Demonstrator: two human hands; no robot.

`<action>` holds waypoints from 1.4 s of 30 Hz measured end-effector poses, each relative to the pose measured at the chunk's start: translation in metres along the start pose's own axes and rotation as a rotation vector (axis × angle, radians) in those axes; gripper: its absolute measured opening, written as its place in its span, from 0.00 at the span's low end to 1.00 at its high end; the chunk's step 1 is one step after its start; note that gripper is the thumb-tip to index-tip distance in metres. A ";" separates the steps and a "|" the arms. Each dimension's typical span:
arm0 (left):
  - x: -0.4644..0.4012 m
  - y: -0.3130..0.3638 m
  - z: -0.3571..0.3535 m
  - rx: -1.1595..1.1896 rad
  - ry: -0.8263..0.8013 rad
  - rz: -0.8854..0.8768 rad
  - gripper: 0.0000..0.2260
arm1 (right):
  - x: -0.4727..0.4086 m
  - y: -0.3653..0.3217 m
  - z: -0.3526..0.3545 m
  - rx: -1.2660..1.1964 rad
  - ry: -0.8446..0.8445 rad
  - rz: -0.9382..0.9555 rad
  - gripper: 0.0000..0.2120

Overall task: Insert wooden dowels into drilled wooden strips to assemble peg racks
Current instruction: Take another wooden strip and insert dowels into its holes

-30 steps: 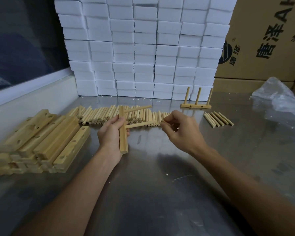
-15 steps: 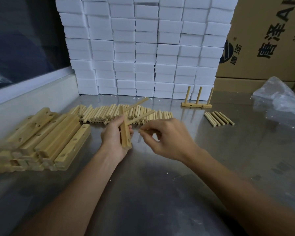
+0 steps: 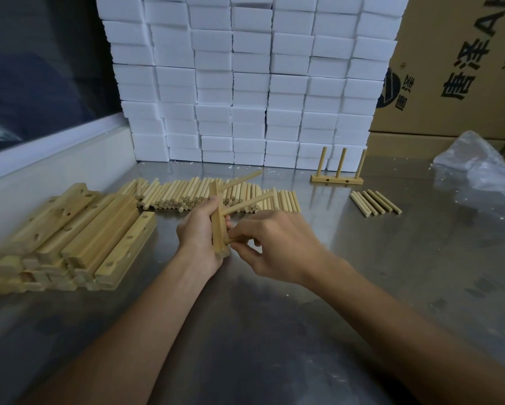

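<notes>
My left hand [image 3: 197,238] grips a drilled wooden strip [image 3: 218,229], held nearly upright above the table. Two dowels [image 3: 246,204] stick out of it to the right. My right hand [image 3: 277,247] pinches a third dowel [image 3: 236,240] whose end meets the strip near its lower hole. Behind the hands lies a long row of loose dowels [image 3: 187,194]. A pile of drilled strips [image 3: 79,235] sits at the left. A finished rack [image 3: 336,178] with three pegs stands at the back right.
Several loose dowels [image 3: 375,202] lie right of the finished rack. White foam blocks [image 3: 245,83] are stacked at the back, cardboard boxes [image 3: 455,68] at the right. A crumpled plastic bag [image 3: 484,168] lies at the far right of the steel table [image 3: 274,317].
My right hand took a dowel from the row and brought it left and down to the strip's lower end. My left hand tilted the strip slightly and drew it nearer.
</notes>
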State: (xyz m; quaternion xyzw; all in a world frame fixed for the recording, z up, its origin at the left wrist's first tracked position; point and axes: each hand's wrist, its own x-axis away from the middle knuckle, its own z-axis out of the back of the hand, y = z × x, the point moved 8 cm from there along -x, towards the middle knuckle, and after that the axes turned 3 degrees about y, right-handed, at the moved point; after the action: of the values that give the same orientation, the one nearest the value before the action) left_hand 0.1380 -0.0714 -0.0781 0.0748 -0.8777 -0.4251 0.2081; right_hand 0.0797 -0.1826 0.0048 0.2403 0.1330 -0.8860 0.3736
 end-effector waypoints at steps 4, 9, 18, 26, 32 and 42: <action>0.002 0.000 -0.001 0.007 0.007 0.007 0.06 | 0.001 0.000 0.002 -0.041 0.007 0.001 0.07; 0.006 -0.001 -0.003 0.012 0.002 0.023 0.06 | 0.001 -0.003 0.002 -0.022 0.020 0.059 0.05; 0.008 -0.003 -0.004 -0.021 0.034 0.006 0.04 | 0.003 -0.004 0.003 0.041 0.058 0.077 0.06; 0.007 -0.003 -0.009 -0.030 -0.038 -0.018 0.05 | 0.001 0.001 -0.002 0.041 -0.037 -0.033 0.11; 0.009 -0.005 -0.009 -0.017 -0.076 0.040 0.08 | 0.003 -0.006 0.004 0.091 0.030 0.043 0.10; 0.007 -0.004 -0.014 -0.006 -0.073 -0.027 0.04 | -0.001 -0.001 0.003 0.112 -0.027 -0.096 0.13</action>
State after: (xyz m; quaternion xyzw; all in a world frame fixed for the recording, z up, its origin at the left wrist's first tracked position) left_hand 0.1372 -0.0858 -0.0714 0.0705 -0.8824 -0.4329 0.1701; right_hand 0.0781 -0.1823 0.0075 0.2424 0.0894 -0.9121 0.3184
